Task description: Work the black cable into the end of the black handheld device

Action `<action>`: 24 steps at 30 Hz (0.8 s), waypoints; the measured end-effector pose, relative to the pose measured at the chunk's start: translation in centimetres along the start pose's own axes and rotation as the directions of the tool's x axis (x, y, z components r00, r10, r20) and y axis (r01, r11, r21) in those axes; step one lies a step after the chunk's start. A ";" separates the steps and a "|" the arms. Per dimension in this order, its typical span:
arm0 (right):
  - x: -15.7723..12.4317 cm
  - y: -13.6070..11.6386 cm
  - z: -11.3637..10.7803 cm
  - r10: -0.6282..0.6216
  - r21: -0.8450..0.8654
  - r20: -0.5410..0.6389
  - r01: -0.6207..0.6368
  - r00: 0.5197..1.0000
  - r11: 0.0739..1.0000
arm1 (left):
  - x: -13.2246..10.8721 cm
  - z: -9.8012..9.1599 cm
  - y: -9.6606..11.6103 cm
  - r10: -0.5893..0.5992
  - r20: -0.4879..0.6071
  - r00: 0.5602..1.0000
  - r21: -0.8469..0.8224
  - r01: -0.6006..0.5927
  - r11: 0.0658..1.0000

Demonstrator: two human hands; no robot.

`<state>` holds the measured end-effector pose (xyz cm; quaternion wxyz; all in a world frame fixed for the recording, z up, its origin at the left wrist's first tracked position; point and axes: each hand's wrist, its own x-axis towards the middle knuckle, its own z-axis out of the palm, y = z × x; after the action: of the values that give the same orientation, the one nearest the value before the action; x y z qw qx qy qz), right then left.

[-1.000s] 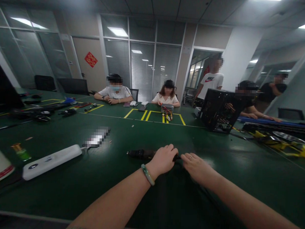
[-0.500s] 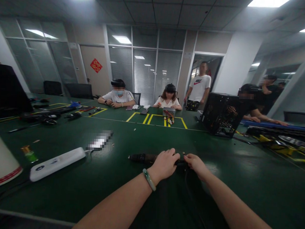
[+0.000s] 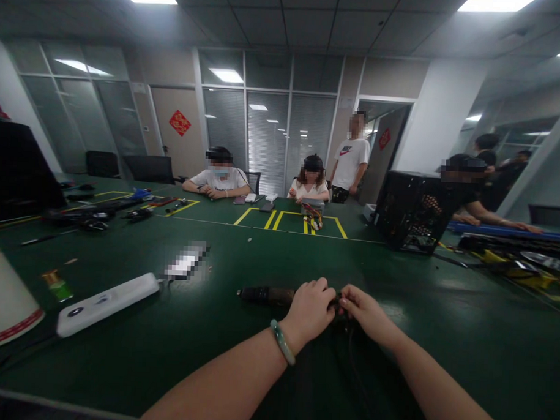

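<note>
A dark cylindrical tool [image 3: 264, 294] lies on the green table [image 3: 238, 349], its tip pointing left. My left hand [image 3: 312, 308], with a green bangle on the wrist, is curled over the tool's right end. My right hand [image 3: 363, 310] meets it from the right, its fingers pinched on the same end, where black cables [image 3: 348, 365] trail toward me. What sits between the fingertips is hidden.
A white power strip [image 3: 106, 303] lies at the left beside a white cone-shaped object [image 3: 1, 298] and a small green bottle [image 3: 57, 285]. An open black computer case [image 3: 411, 209] stands at the right. Several people sit or stand at the far side.
Both hands have closed in on the tool's right end; my right hand went from lying flat to pinching. The standing person in white walked left.
</note>
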<state>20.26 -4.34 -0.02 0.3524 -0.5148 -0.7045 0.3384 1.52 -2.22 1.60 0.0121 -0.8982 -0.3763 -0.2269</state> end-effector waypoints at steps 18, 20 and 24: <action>-0.9 -0.8 -0.2 0.096 -0.284 0.060 -0.075 0.994 0.956 | 0.2 -0.3 0.3 -0.028 0.041 0.999 -0.135 0.033 0.990; -1.0 -0.9 -0.3 0.089 -0.302 0.044 -0.072 0.995 0.951 | 0.1 -0.2 0.2 -0.012 0.024 1.000 -0.140 0.016 0.990; -1.0 -0.8 -1.0 0.083 -0.349 0.014 -0.073 0.996 0.934 | 0.0 0.1 0.2 -0.011 0.014 1.000 -0.119 0.013 0.993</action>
<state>20.93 -5.42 0.99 0.2320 -0.5916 -0.7372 0.2296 1.69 -2.31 1.55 -0.0452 -0.8965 -0.3677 -0.2430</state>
